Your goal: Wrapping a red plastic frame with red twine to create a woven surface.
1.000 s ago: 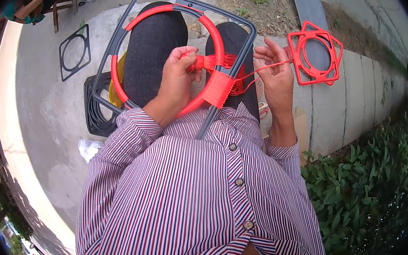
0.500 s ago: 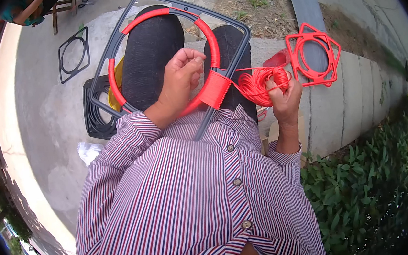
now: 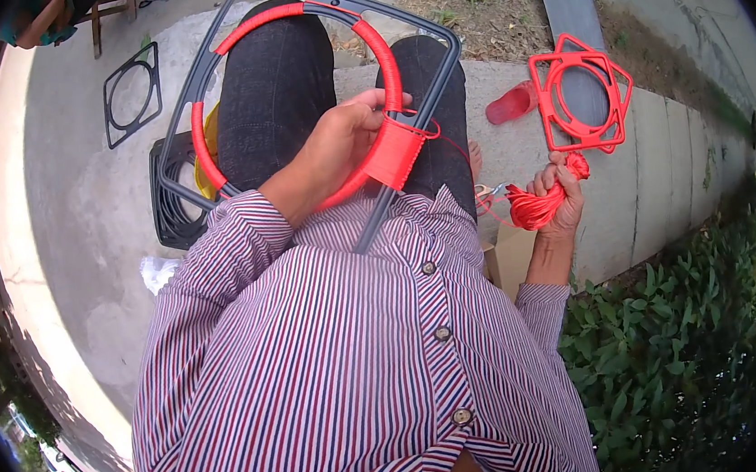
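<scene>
A dark grey frame with a round inner ring lies tilted across my thighs. Red cord wraps cover stretches of the ring, and a wide, tight red cord band binds it to the frame's near right side. My left hand closes on the ring just above that band, its fingertips reaching past the ring. Out to the right, my right hand grips a hank of red cord. A loose strand loops from the band toward the hank.
Red frames and a red slipper lie to the right. On the left are a dark frame, black frames with something yellow, and white crumpled material. Scissors show by my right leg. Another person's arm is far left.
My right hand has drawn the cord hank right and away from the frame, and the strand hangs longer. My left hand has moved right onto the ring.
</scene>
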The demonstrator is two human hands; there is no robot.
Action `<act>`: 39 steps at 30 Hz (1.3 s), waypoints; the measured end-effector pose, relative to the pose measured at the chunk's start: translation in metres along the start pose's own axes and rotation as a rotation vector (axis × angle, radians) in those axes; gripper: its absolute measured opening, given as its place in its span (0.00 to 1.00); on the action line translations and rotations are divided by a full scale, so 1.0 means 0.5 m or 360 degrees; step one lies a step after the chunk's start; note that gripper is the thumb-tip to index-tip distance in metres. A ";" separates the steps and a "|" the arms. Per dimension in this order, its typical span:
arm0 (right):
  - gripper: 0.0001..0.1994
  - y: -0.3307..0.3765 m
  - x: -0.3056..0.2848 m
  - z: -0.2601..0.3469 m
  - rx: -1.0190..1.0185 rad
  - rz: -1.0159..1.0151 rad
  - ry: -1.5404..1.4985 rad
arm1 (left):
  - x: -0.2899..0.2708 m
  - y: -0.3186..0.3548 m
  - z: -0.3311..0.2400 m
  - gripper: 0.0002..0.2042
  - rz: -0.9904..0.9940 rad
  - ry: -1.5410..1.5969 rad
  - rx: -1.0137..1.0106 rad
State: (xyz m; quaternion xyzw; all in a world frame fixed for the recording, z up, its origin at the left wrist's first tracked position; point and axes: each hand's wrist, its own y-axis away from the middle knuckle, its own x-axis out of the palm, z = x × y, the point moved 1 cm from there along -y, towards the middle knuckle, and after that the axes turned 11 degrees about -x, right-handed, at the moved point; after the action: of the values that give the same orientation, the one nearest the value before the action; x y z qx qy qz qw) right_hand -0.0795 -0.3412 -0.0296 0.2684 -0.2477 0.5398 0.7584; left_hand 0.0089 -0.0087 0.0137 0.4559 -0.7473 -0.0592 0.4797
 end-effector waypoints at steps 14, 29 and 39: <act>0.06 0.040 0.123 -0.111 0.0189 -0.0015 0.0580 | -0.014 -0.008 0.007 0.17 0.0168 0.0087 -0.0280; 0.05 0.060 0.106 -0.112 0.0377 0.0063 0.0826 | -0.017 -0.008 0.016 0.11 0.0278 0.0237 -0.0278; 0.18 -0.061 0.101 -0.073 -0.0229 0.0120 0.1159 | -0.038 -0.025 0.033 0.17 0.0058 0.0007 -0.0146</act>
State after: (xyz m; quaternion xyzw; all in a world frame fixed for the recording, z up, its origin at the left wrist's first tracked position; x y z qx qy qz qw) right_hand -0.0324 -0.2906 -0.0272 -0.0044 -0.0088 0.6086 0.7934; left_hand 0.0065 -0.0075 -0.0142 0.4199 -0.7511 -0.0836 0.5026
